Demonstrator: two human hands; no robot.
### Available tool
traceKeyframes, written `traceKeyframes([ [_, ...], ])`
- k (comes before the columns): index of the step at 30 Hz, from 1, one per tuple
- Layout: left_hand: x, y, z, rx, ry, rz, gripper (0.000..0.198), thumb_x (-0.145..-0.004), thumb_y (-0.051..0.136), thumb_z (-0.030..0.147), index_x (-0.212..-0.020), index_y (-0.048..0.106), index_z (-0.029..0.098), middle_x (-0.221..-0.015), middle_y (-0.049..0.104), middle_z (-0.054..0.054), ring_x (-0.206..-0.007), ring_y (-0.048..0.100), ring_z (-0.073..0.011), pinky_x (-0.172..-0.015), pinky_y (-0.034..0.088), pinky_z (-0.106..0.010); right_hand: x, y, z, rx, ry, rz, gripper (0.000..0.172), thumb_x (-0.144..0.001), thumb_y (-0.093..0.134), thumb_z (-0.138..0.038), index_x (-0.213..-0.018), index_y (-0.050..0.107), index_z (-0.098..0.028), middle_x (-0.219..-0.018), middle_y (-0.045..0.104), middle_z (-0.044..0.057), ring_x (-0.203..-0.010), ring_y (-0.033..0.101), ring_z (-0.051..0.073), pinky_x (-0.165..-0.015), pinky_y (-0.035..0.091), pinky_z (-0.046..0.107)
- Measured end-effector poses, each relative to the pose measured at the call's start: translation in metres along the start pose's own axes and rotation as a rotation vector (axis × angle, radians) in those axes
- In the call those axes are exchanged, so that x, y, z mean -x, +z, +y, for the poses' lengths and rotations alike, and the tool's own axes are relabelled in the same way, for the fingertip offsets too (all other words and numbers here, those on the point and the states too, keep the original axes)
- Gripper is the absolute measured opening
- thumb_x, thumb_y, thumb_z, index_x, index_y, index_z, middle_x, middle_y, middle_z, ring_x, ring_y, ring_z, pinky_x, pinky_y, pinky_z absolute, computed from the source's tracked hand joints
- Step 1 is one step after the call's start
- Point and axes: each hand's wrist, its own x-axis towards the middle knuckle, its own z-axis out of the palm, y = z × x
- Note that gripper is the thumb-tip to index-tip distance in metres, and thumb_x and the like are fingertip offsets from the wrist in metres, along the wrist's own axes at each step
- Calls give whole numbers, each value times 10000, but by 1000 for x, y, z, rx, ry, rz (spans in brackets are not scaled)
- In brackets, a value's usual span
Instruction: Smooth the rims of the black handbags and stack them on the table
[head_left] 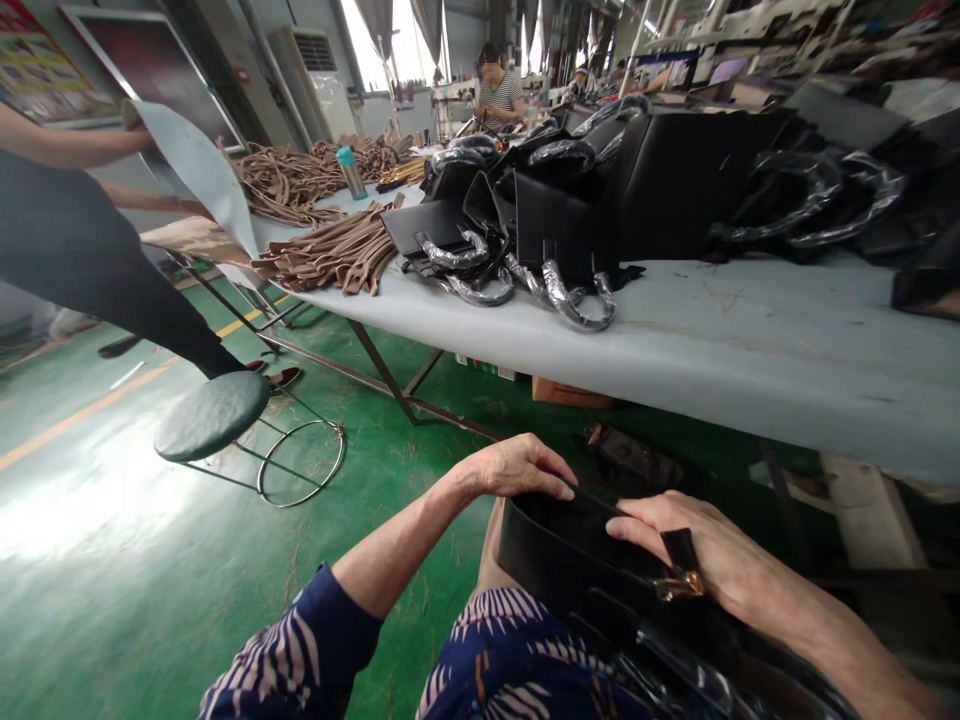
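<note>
A black handbag (544,555) rests on my lap with its mouth open upward. My left hand (525,467) is closed on the bag's far left rim, fingertips curling over the edge. On the other side, my right hand (671,530) grips the rim, its thumb reaching over the opening and its other fingers mostly hidden. Beside my right wrist hangs a gold-coloured metal fitting (679,585) on a black tab. Plastic-wrapped handles (694,670) lie at the bag's near side, low in the view. The inside of the bag is dark.
Ahead stands a grey-topped table (712,345) bearing black bags (562,225), brown straps (337,250) and a blue bottle (351,172). At left is a round stool (214,415). Beyond it, a person (97,240) holds a pale sheet (199,170). Another person (501,95) sits farther back.
</note>
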Motion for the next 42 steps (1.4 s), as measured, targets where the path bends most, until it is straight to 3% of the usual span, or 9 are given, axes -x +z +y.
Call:
traceKeyframes([
  [9, -3, 8, 4, -124, 44, 9, 243, -721, 603, 295, -893, 680, 143, -868, 664, 2, -824, 568, -141, -782, 413, -185, 6, 9, -14, 184, -84, 56, 234, -870, 387, -320, -787, 590, -238, -802, 674, 12, -720, 621, 168, -620, 404, 250],
  [15, -1, 16, 7, -228, 84, 25, 216, -747, 577, 273, -912, 641, 150, -822, 651, 4, -777, 557, -121, -721, 409, -176, -12, 13, -24, 380, -108, -16, 331, -898, 335, -354, -860, 628, -205, -743, 698, 76, -706, 661, 231, -568, 408, 279],
  [20, 6, 18, 3, -240, 116, 90, 307, -728, 605, 264, -1000, 515, 155, -750, 645, 22, -634, 525, -89, -589, 397, -173, -17, 32, -29, 396, -90, 50, 273, -870, 406, -342, -941, 601, -165, -728, 690, 90, -696, 656, 262, -572, 414, 312],
  [24, 13, 20, 4, -136, 133, 116, 329, -721, 611, 241, -1014, 486, 160, -842, 657, -11, -705, 566, -106, -638, 426, -191, -13, 40, -39, 424, -26, 82, 299, -886, 342, -227, -1089, 546, -148, -703, 681, 97, -667, 653, 260, -566, 412, 321],
  [26, 19, 23, 9, -35, 130, 209, 322, -728, 610, 269, -1006, 494, 153, -889, 649, -30, -771, 579, -121, -685, 441, -204, -15, 37, -41, 412, 3, 73, 350, -886, 315, -193, -1188, 489, -154, -723, 686, 99, -685, 656, 263, -581, 416, 330],
  [30, 32, 39, 17, 34, 85, 641, 244, -798, 520, 329, -963, 523, 150, -931, 620, -42, -841, 565, -131, -758, 439, -226, -27, 16, -30, 403, 105, 111, 409, -892, 302, -222, -1285, 395, -156, -811, 691, 123, -771, 654, 277, -625, 425, 345],
  [32, 39, 51, 16, 55, 69, 772, 231, -822, 480, 328, -975, 517, 158, -941, 613, -42, -861, 556, -134, -783, 432, -240, -32, 1, -22, 442, 153, 172, 369, -883, 305, -202, -1213, 457, -143, -791, 682, 124, -757, 653, 280, -606, 422, 339],
  [37, 42, 82, 2, 186, 41, 833, 318, -808, 498, 331, -1081, 452, 173, -1055, 580, -67, -981, 523, -153, -865, 405, -263, -32, -23, -21, 604, 238, 327, 279, -818, 300, -55, -905, 558, -114, -723, 662, 135, -702, 655, 282, -538, 412, 321],
  [42, 29, 106, -3, 21, -82, 828, 692, -672, 632, 399, -1256, 320, 197, -1248, 462, -99, -1143, 421, -222, -964, 337, -318, -29, -25, -27, 606, 294, 338, 310, -786, 293, -11, -856, 579, -108, -738, 666, 155, -725, 655, 291, -542, 415, 330],
])
